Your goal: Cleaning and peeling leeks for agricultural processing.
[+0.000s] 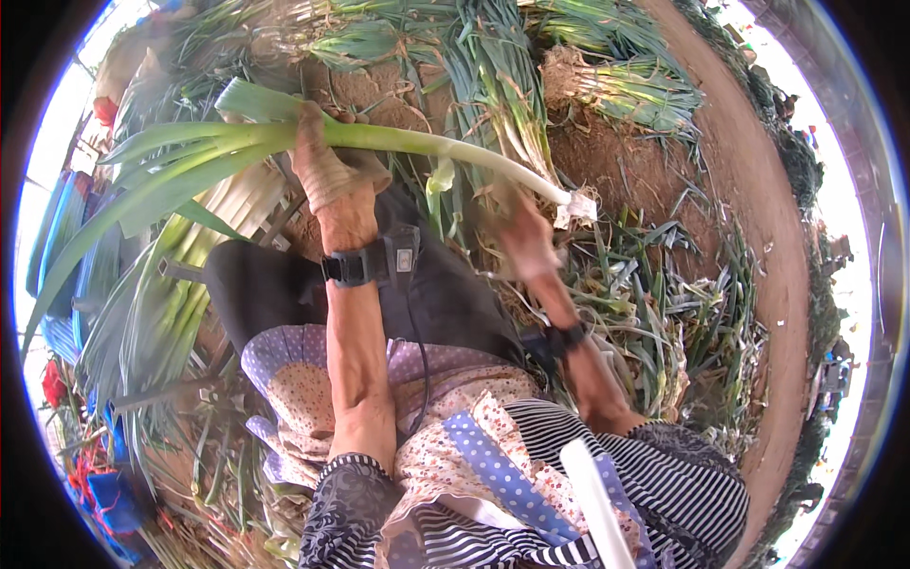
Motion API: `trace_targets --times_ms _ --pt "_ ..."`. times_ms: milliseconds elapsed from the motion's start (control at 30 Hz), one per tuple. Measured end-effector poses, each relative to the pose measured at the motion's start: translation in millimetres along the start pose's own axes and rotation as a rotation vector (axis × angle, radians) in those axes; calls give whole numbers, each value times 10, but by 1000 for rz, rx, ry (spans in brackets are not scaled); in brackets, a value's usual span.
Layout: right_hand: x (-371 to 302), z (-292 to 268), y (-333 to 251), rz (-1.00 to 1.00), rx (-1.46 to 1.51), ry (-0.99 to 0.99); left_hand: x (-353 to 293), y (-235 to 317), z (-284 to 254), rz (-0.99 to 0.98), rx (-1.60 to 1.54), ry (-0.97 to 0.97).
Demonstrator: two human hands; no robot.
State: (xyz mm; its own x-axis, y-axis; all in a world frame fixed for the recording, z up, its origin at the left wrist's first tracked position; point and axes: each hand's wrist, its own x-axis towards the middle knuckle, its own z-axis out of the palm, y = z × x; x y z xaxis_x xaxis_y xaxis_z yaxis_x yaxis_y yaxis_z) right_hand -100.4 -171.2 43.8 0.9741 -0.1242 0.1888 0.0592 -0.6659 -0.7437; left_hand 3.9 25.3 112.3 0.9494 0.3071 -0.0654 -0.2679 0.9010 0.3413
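A long leek (474, 156) lies across the upper middle, its white shaft and trimmed-looking root end toward the right. Its broad green leaves fan out to the left. My left hand (327, 175) is closed around the leek where the shaft meets the leaves. Just below the root end is my right hand (526, 235), smeared by motion. Whether its fingers grip anything cannot be made out. A pale green strip of leaf (439, 182) hangs under the shaft between my hands.
Bundles of leeks with roots (616, 83) lie on the soil at the far side. A heap of stripped leaves (664, 318) spreads to my right, beside a dirt path (773, 247). More leeks (156, 308) rest at my left, near blue bundled material (64, 251).
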Motion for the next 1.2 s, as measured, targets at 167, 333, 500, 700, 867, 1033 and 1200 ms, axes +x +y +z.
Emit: trace_targets --times_ms 167,333,500,700,867,1033,1200 --pt "404 439 -376 16 396 -124 -51 14 41 8 27 -18" --pt "-211 -102 27 -578 -373 -61 142 280 -215 -25 2 -95" --pt "-1037 -916 753 229 -381 24 119 508 -215 68 115 -110" --pt "-1546 -1443 1459 777 -669 27 175 590 -321 81 181 -54" --pt "-1919 -1837 2009 996 -836 -182 405 704 -479 105 178 -62" --pt "-1622 -1587 1574 739 -835 -37 377 867 -531 101 287 10" --pt "-921 -790 221 13 -360 177 409 694 -541 134 326 89"
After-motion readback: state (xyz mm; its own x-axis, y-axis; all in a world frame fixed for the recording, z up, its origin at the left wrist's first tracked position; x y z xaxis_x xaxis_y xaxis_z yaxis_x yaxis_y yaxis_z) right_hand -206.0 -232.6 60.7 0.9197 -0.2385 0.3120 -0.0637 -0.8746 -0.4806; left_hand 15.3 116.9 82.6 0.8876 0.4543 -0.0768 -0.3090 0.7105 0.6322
